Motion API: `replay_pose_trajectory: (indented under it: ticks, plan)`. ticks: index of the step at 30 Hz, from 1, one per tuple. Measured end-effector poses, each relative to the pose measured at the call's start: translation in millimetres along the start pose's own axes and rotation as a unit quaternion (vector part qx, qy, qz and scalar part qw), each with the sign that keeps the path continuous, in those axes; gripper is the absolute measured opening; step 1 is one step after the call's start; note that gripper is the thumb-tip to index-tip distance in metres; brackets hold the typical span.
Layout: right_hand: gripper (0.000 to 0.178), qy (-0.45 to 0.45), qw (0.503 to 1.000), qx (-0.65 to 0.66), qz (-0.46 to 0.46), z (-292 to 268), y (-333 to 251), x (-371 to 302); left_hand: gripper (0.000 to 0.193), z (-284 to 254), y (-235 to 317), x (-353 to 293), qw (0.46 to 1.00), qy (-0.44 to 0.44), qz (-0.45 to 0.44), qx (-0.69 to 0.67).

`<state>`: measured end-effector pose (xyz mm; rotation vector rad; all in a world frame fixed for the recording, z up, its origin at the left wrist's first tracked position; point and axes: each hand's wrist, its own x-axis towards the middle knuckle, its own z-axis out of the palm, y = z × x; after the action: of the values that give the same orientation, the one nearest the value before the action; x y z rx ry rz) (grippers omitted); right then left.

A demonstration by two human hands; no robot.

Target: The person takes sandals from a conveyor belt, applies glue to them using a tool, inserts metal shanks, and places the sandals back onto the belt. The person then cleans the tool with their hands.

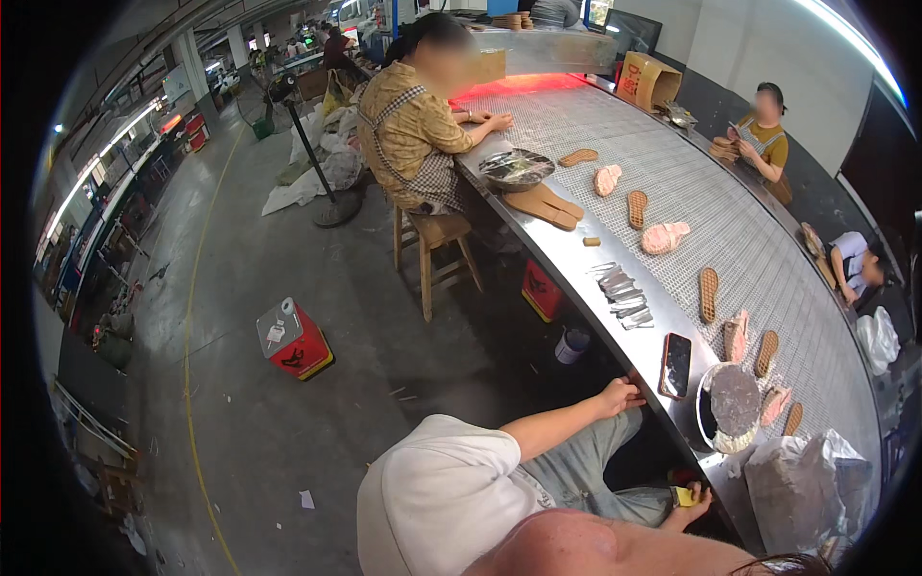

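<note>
Head: left fingers (630, 392) curled beside table (684, 411); right fingers (706, 500) grip yellow piece (683, 496).

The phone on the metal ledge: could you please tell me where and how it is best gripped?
I'd pinch the phone midway along its two long edges, coming from above and the picture's left: it lies flat, screen up, on the metal ledge, with both edges exposed, and the round container crowds its lower right.

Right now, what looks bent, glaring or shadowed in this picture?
Head view: the mesh belt's far edge bows, and the corners go black; head view: a light tube glares at upper right; head view: shadow darkens the space between left hand and right hand.
</note>
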<state>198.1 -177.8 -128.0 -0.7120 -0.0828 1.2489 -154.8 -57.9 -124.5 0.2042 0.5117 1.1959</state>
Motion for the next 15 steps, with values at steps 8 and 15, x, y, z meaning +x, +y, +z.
replay_pose_trajectory:
  ticks: [8,15]
  plan:
    - [0.02,-0.006,1.0,0.009,-0.01,14,5,-13,0.028,-1,4,-2,1.0,-0.016,-0.012,0.018]
    - [0.027,0.016,1.0,0.017,0.007,21,1,-17,0.025,-3,3,0,0.999,-0.017,-0.006,0.043]
